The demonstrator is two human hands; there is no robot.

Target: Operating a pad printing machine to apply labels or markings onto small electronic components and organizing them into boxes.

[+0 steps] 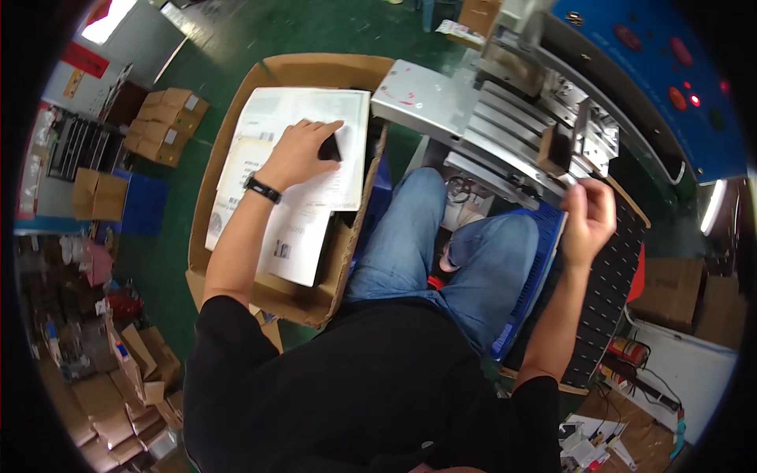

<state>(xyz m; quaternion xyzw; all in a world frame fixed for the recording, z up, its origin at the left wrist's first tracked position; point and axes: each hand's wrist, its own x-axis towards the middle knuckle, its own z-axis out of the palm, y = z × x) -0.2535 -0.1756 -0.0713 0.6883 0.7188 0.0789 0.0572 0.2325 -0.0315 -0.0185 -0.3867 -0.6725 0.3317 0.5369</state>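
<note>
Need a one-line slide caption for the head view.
Seated person's left hand takes a small black part from a paper-lined cardboard box; right hand reaches the metal machine.

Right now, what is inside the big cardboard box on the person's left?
The cardboard box holds white printed sheets. The left hand rests on them, its grip closed around a small dark object. Whatever lies beneath the sheets is covered.

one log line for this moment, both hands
left hand: on papers in cardboard box, holding small black item | right hand: raised at metal machine, grip unclear
</note>
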